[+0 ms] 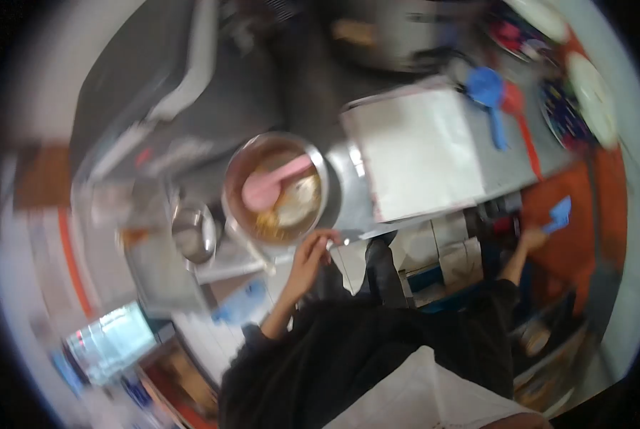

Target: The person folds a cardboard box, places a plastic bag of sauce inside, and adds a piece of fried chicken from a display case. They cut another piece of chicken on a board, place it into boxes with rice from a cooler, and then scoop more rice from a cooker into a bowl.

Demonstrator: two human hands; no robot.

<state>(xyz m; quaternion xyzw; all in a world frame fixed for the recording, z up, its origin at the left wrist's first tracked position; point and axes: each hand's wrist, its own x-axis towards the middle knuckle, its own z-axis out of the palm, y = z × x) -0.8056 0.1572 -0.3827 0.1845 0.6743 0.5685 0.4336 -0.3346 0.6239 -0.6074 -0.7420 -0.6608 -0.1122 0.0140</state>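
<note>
My left hand (311, 259) is at the counter's front edge, just below a round metal bowl (323, 207). Its fingers are blurred, and I cannot make out whether they hold anything. In the bowl lie a pink scoop (263, 190) and some yellow and whitish food. Out at the right, below counter height, my right hand (532, 239) is closed on a small blue item (559, 214), too blurred to name. A stack of white sheets (420, 154) lies on the counter to the right of the bowl.
A small metal bowl (193, 236) stands left of the large one. Blue (485, 87) and red (511, 100) utensils lie right of the sheets, near patterned plates (566, 114). A lit screen (111, 343) is at lower left. Orange panels (559, 250) stand at the right.
</note>
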